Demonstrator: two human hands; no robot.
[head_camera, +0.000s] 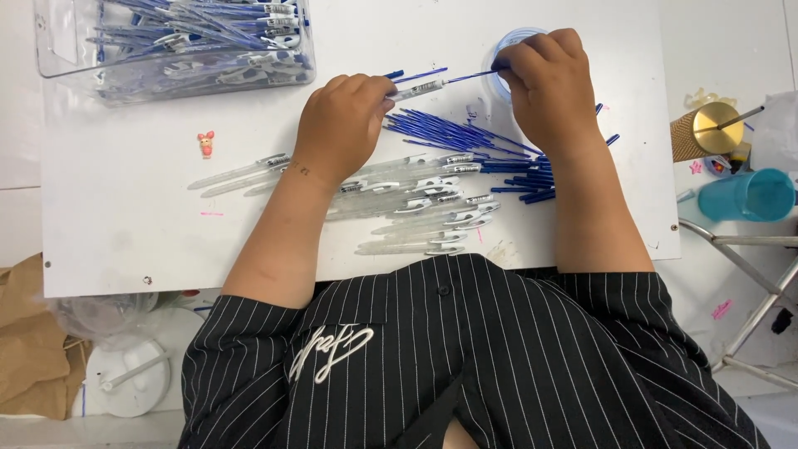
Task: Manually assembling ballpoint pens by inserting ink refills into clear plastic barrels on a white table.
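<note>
Fingers [391,93] on pen barrel [416,88]; assembled pens [224,33] in clear bin [58,50]

Pen barrels [416,208] left of refills [465,137]; both on table [125,216]

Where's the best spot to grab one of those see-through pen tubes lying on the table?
Probably the middle of the clear pen barrel nearest the table edge, pinched from above. It lies flat, outermost in the row, so fingers fit on both long sides.
</note>
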